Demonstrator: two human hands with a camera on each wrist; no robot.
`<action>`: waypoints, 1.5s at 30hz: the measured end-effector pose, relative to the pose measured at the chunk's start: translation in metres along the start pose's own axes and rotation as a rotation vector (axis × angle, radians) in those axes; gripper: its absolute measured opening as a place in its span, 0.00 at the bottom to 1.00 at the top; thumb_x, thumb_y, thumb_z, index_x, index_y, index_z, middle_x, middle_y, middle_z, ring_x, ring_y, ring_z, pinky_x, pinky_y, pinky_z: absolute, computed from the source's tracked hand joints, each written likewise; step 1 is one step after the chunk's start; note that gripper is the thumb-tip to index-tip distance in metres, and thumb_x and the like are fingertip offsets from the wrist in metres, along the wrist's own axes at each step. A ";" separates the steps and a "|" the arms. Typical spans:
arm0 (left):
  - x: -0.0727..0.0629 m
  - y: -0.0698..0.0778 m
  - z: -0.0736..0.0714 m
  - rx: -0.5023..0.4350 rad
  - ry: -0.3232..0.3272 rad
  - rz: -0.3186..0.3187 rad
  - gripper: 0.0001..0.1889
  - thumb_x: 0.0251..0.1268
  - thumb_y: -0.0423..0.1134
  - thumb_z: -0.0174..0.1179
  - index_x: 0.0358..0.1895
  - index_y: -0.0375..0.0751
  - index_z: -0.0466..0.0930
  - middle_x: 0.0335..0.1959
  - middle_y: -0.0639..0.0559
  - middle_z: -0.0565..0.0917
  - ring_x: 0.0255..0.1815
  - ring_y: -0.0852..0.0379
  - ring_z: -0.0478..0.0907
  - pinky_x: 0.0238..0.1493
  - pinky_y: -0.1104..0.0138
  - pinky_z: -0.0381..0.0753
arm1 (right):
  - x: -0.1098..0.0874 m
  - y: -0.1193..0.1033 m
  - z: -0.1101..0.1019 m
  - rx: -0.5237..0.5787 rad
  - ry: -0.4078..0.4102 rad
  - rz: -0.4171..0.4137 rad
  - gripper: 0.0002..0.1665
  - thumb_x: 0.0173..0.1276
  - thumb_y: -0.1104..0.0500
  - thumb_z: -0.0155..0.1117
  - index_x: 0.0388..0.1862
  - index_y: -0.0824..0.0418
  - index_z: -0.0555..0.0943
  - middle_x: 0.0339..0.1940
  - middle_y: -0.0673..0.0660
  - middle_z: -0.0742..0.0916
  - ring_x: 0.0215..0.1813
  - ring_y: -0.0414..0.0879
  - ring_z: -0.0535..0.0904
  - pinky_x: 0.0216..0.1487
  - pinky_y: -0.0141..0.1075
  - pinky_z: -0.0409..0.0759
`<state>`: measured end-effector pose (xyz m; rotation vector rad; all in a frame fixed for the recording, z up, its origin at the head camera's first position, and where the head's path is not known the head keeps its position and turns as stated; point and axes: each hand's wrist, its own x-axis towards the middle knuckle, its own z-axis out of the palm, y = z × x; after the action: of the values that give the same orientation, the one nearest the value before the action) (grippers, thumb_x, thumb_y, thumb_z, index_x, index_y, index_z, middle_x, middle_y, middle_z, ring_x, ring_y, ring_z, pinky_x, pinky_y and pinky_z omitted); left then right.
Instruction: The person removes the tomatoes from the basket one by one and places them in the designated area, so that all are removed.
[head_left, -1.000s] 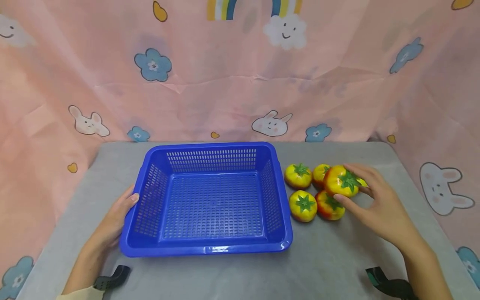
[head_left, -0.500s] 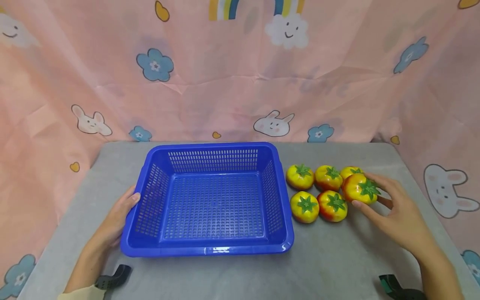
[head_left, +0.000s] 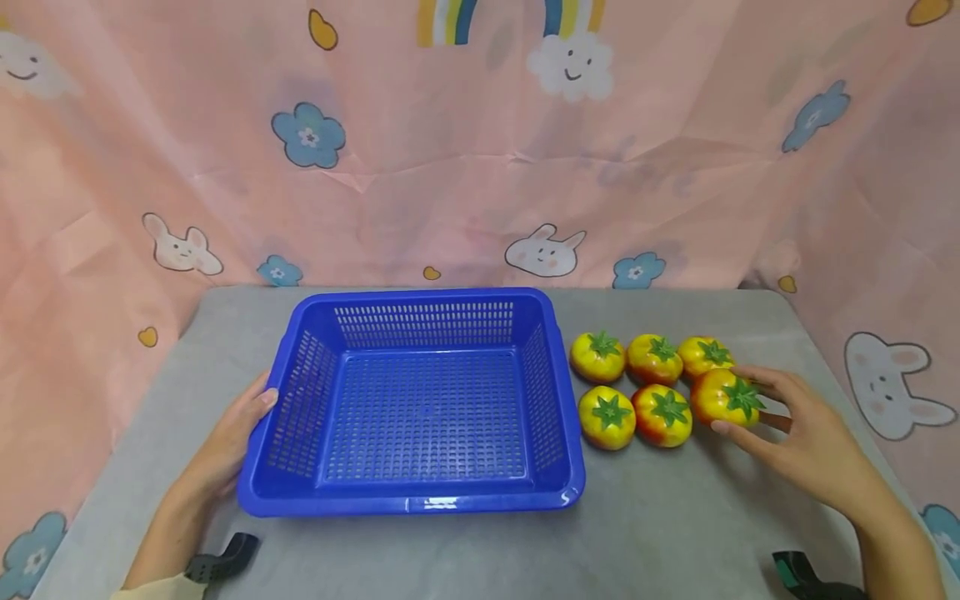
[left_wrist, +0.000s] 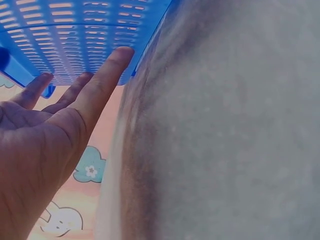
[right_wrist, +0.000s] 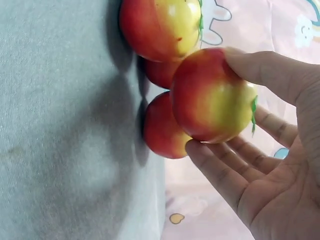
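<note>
My left hand holds the left side of an empty blue plastic basket, thumb over the rim. In the left wrist view its fingers lie against the slotted outer wall. With thumb and fingertips, my right hand grips a yellow-red toy tomato by its sides, green leaf top facing up. The right wrist view shows this tomato close over the grey table, beside the others. Several similar tomatoes stand in two rows right of the basket; the held one is at the right end of the front row.
The grey table extends in front of the basket and past the tomatoes. A pink printed curtain hangs behind and at both sides. Dark wrist straps show near the bottom edge.
My right hand has carried its tomato rightward and slightly toward me, from above the other tomatoes to the front row's right end. The left hand and basket stay in place.
</note>
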<state>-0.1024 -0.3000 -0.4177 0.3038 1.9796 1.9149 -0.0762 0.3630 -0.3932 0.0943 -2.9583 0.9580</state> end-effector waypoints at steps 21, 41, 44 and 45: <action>0.000 -0.003 0.001 0.030 0.016 -0.015 0.32 0.91 0.46 0.31 0.88 0.43 0.36 0.65 0.68 0.78 0.61 0.63 0.84 0.54 0.57 0.89 | -0.001 0.006 0.004 -0.034 -0.086 0.032 0.47 0.63 0.52 0.83 0.74 0.67 0.71 0.67 0.75 0.74 0.61 0.69 0.74 0.46 0.53 0.89; -0.001 -0.004 0.000 0.038 0.037 -0.020 0.32 0.91 0.46 0.31 0.88 0.41 0.35 0.71 0.54 0.76 0.62 0.64 0.84 0.56 0.59 0.89 | 0.002 0.013 0.012 0.007 -0.130 0.048 0.46 0.64 0.54 0.82 0.73 0.70 0.70 0.67 0.76 0.74 0.63 0.71 0.74 0.49 0.55 0.88; 0.000 -0.004 0.000 0.013 0.022 -0.010 0.32 0.91 0.45 0.30 0.88 0.40 0.34 0.65 0.67 0.78 0.61 0.64 0.84 0.55 0.60 0.89 | 0.003 0.013 0.013 -0.008 -0.132 0.059 0.46 0.64 0.53 0.82 0.73 0.70 0.70 0.67 0.76 0.74 0.62 0.72 0.74 0.49 0.56 0.88; 0.000 -0.005 0.000 0.007 0.017 -0.006 0.32 0.91 0.45 0.30 0.88 0.41 0.34 0.64 0.69 0.79 0.61 0.64 0.84 0.55 0.61 0.89 | 0.003 0.013 0.013 -0.010 -0.133 0.060 0.46 0.64 0.53 0.82 0.73 0.70 0.70 0.67 0.76 0.74 0.62 0.72 0.74 0.50 0.56 0.87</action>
<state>-0.1017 -0.3004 -0.4224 0.2846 1.9961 1.9130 -0.0797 0.3661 -0.4111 0.0719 -3.1036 0.9803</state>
